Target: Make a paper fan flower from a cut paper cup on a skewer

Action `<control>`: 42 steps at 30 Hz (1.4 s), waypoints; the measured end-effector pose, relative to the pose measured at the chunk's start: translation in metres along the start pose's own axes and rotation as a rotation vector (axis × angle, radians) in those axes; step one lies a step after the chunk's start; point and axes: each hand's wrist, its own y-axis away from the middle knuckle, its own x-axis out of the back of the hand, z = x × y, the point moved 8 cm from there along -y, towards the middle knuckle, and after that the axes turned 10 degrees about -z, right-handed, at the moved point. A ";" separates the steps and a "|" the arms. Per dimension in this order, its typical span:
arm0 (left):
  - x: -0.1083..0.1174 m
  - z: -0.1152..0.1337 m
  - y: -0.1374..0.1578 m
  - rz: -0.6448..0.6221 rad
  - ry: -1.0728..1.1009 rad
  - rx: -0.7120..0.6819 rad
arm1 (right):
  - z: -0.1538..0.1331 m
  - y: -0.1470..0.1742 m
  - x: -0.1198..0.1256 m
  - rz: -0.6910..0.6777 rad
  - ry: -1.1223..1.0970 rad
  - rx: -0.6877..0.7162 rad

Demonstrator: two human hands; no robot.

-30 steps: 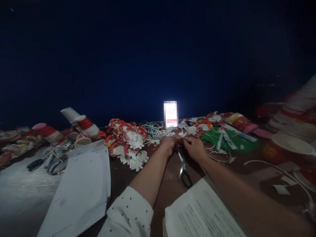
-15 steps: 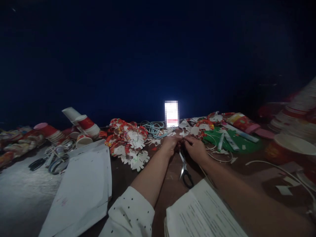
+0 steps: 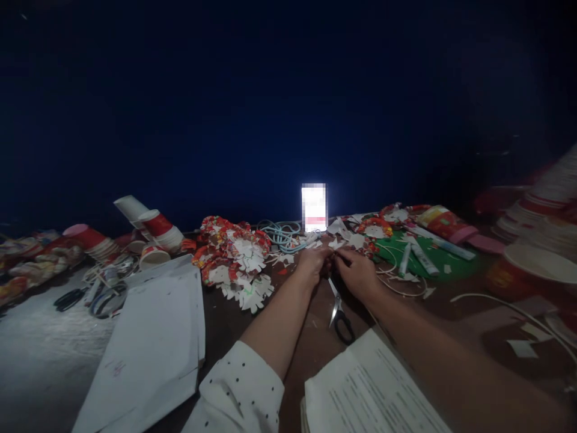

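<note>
My left hand [image 3: 314, 264] and my right hand [image 3: 355, 269] meet over the brown table, fingers closed and fingertips almost touching. Whatever lies between the fingers is small, dark and mostly hidden. Just below them rests a pair of scissors [image 3: 341, 323] with black handles, its blades partly under my hands. To the left lies a heap of red cup pieces and white paper cut with fringed edges [image 3: 250, 255]. Right of my right hand, a green sheet [image 3: 446, 264] carries several white marker pens [image 3: 424, 260].
A lit phone [image 3: 314, 207] stands beyond my hands, beside a coiled light-blue cable [image 3: 282, 236]. White sheets [image 3: 153, 337] lie at left, near stacked paper cups [image 3: 160, 230] and black-handled scissors [image 3: 70, 299]. A printed booklet [image 3: 369, 388] is in front; a tall cup stack [image 3: 541, 210] stands right.
Almost nothing differs. My hands stay together in the same place with small finger movements, and the whole view has shifted very slightly.
</note>
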 end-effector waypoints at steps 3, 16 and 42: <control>0.000 0.000 0.002 0.016 0.012 0.018 | 0.001 0.000 0.001 0.005 -0.011 -0.011; 0.000 0.001 0.005 0.042 0.091 0.066 | 0.008 -0.002 -0.003 0.005 -0.128 0.027; -0.009 0.003 0.001 -0.159 0.008 0.011 | 0.010 -0.004 0.005 -0.010 -0.232 -0.035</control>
